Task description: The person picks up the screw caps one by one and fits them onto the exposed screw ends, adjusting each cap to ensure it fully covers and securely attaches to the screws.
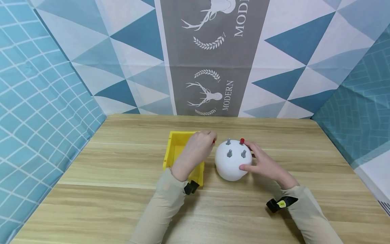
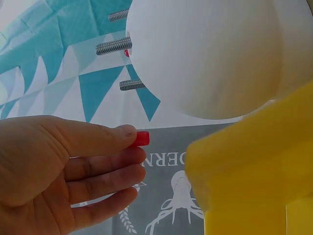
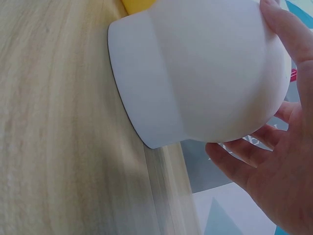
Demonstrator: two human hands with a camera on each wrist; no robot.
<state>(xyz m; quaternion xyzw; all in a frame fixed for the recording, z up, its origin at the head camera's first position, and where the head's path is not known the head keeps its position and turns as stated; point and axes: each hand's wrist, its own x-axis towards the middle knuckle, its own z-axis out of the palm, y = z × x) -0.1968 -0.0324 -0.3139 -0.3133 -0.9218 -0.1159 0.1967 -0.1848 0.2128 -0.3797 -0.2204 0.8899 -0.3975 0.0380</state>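
Observation:
A white rounded body [image 1: 228,169] with a narrower base stands on the table. Several threaded metal studs [image 1: 230,153] rise from its top, and a red cap [image 1: 242,141] sits on the far right one. My right hand [image 1: 263,161] holds the body from the right, thumb at the front and fingers round the far side. To the left, my left hand [image 1: 199,144] pinches a small red cap [image 2: 142,138] between thumb and index finger, apart from the studs. In the left wrist view its other fingers lie loosely bent below.
A yellow bin [image 1: 167,156] stands left of the white body, beneath my left hand and forearm, which hide part of its inside. The wooden table [image 1: 115,152] meets a patterned cloth backdrop [image 1: 140,78] at its far edge.

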